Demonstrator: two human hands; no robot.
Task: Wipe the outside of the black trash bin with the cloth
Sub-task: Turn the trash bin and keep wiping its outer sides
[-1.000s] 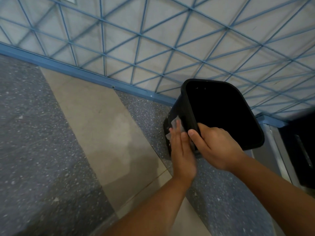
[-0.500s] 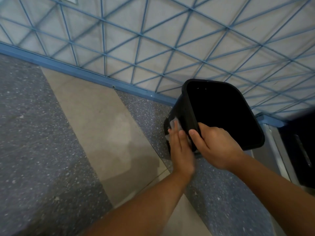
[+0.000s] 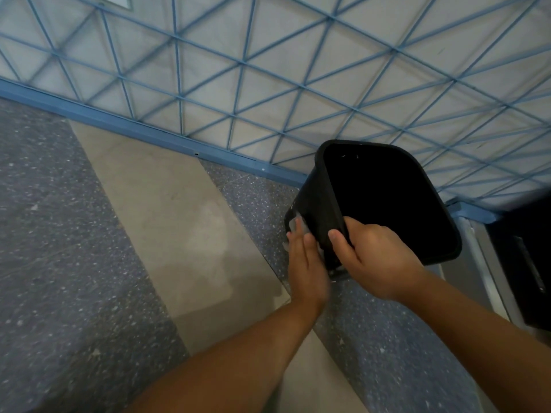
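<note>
You are mid-wipe: right of centre in the frame, the black trash bin (image 3: 316, 204) tilts against the wall, your right hand (image 3: 375, 260) clamped on its near rim. Your left hand (image 3: 305, 260), fingers straight, presses the cloth (image 3: 295, 226) flat on the left outer wall; the other sides are hidden and probably still need wiping

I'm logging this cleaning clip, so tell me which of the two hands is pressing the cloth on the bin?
The left hand: its flat fingers press the pale cloth against the black trash bin's outer side. The right hand only grips the rim.
</note>
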